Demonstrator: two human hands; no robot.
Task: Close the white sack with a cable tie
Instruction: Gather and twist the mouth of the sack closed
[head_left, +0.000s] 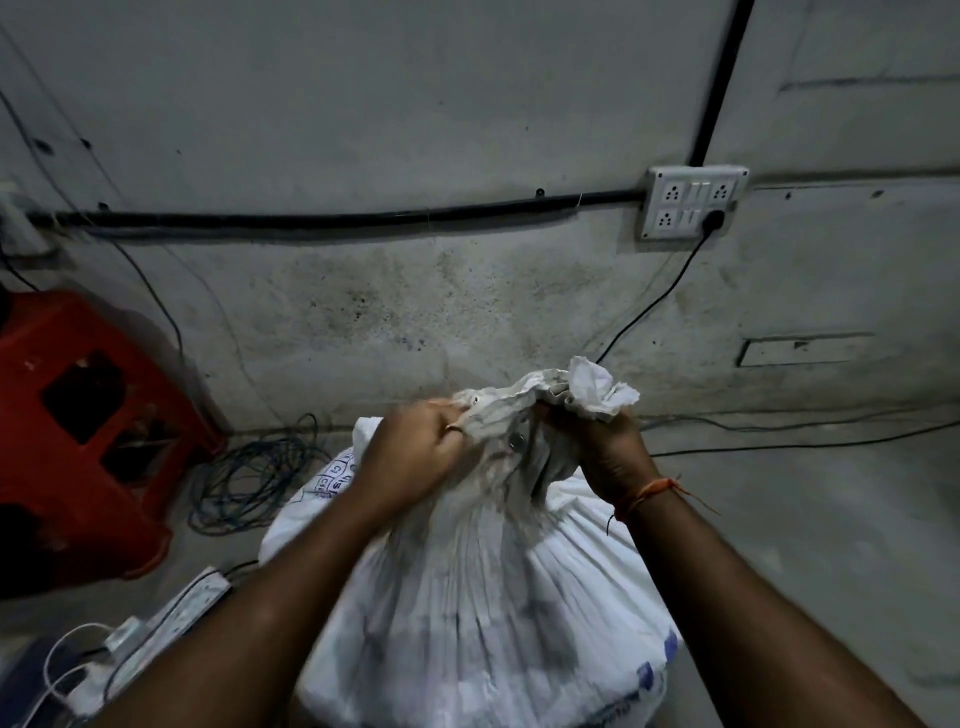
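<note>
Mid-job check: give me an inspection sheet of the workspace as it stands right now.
Surface: bare grey concrete floor, dim light.
Job's things: white sack upright, its mouth bunched into a neck; cable tie: nothing seen.
Clutter: red plastic stool at left; power strip on the floor lower left.
Grippers: left hand and right hand each with a grip closed on the gathered neck.
Cables: coiled dark wire behind the sack; black cable hanging from the wall socket board; black conduit along the wall.
Surroundings: stained grey wall.
</note>
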